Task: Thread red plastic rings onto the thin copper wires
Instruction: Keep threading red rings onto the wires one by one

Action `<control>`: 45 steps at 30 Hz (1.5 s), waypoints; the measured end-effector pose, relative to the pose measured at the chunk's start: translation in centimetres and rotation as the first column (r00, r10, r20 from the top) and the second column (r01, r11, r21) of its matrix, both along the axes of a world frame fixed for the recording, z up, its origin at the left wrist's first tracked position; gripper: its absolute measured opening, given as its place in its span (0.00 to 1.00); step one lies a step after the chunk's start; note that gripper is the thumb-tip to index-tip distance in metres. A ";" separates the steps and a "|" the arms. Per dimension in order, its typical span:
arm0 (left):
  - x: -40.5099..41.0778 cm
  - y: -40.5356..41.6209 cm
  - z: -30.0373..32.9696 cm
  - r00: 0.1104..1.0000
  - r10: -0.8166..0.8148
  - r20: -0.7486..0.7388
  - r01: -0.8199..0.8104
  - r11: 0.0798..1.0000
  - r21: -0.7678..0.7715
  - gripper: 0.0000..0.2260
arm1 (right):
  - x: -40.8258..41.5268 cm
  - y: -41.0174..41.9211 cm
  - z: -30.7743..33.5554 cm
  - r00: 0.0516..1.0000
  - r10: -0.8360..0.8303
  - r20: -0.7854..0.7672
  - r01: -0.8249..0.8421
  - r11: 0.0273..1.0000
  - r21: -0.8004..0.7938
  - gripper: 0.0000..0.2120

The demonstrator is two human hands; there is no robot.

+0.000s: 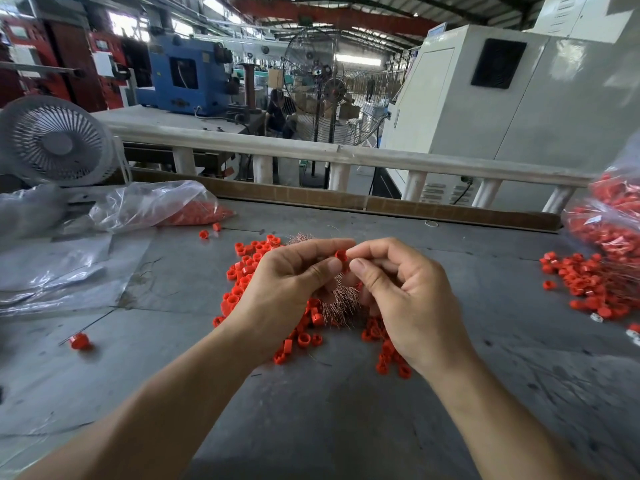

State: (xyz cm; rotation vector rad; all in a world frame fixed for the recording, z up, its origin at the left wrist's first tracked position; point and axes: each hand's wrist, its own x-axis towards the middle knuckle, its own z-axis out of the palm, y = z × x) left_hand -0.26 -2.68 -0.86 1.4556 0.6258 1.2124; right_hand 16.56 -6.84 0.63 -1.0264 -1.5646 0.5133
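A: Entry, hands. Left hand (pixel 291 282) and right hand (pixel 398 292) meet above the middle of the desk (pixel 311 427), fingertips together on one red ring (pixel 341 255).

B: Grip?

A: Both pinch it, thumb against forefinger, from either side. Other fingers curled. Cannot tell whether a wire passes through the ring.

B: Copper wires?

A: A bundle of thin copper wires (pixel 337 306) lies on the desk under the hands, partly hidden by them. Loose red rings (pixel 242 282) are heaped round it, touching it.

B: Other stock?

A: A second heap of rings (pixel 585 285) at the right, well apart, beside a clear bag of rings (pixel 609 220). Another clear bag (pixel 156 206) at far left, near a small white fan (pixel 55 143). One ring on a dark wire (pixel 79 341) lies alone at near left.
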 end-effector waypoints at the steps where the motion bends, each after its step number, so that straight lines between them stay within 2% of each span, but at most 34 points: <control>1: 0.0 0.1 0.0 1.000 -0.002 0.003 0.002 1.000 0.004 0.13 | 0.0 0.0 0.0 1.000 0.002 -0.012 -0.002 1.000 -0.004 0.05; 30: -0.3 0.4 -0.5 0.996 0.024 -0.083 -0.014 0.993 0.121 0.14 | 0.0 -0.2 0.2 0.994 -0.098 0.051 0.099 0.995 -0.025 0.04; 45: -0.1 0.5 -0.6 1.000 0.008 0.024 -0.009 0.999 0.037 0.11 | -0.4 -0.6 0.4 0.981 -0.148 0.122 0.149 0.989 -0.003 0.04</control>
